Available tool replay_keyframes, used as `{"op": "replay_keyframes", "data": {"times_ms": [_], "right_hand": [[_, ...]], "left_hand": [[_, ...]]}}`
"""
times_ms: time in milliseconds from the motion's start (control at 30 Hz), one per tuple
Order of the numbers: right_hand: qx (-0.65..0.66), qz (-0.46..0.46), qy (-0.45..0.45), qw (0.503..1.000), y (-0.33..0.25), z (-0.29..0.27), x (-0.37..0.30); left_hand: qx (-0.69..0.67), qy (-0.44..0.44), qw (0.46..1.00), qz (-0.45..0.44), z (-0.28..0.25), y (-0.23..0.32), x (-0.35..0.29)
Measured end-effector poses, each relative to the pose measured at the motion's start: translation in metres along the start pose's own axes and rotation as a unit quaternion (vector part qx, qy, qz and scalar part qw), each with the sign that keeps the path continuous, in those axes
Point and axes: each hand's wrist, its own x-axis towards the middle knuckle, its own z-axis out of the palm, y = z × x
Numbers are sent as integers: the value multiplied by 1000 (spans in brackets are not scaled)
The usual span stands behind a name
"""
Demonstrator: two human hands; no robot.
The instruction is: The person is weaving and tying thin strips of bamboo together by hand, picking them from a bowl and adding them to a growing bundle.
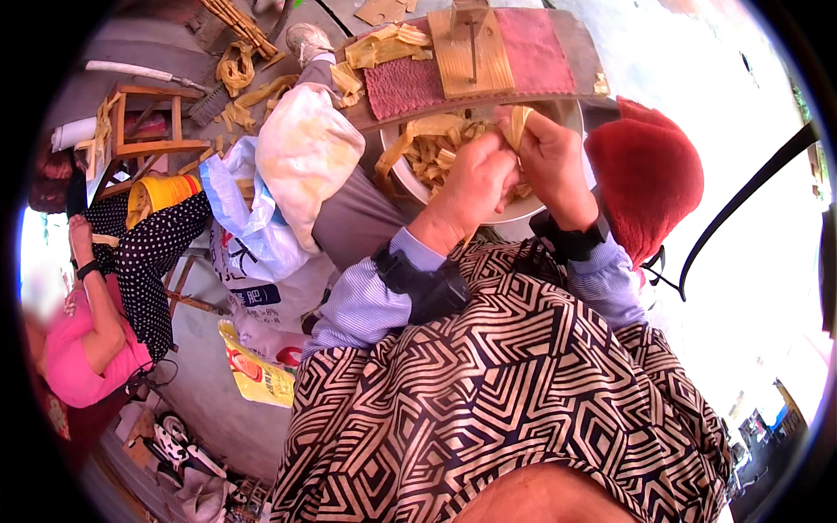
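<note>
A pale yellow, flat, folded strip (518, 129) is pinched up between my two hands; its exact kind cannot be told. My right hand (555, 166) grips it with thumb and fingers. Close against it, my left hand (471, 185) is closed around the strip's lower part, though its fingertips are partly hidden. Both hands are over a white basin (516, 212) holding many short yellow pieces (429, 157). Just beyond lies a wooden bench (586, 54) with red cloth (542, 48) and a wooden board (471, 65) carrying an upright thin metal piece (473, 52).
More yellow strips (388, 45) lie on the bench's left end. Red fabric (645, 174) covers my right knee, pale cloth (309, 157) my left. Plastic bags (240, 196) stand to the left, near a wooden stool (161, 146). Another person (91, 344) sits at far left with a yellow container (164, 193).
</note>
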Motion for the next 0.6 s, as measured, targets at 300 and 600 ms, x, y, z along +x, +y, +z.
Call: {"op": "replay_keyframes", "data": {"times_ms": [300, 600], "right_hand": [[-192, -102, -5, 976, -11, -10, 0], [-78, 130, -69, 986, 8, -8, -11]], "left_hand": [[-91, -78, 990, -68, -21, -5, 8], [667, 154, 592, 425, -20, -1, 11]]}}
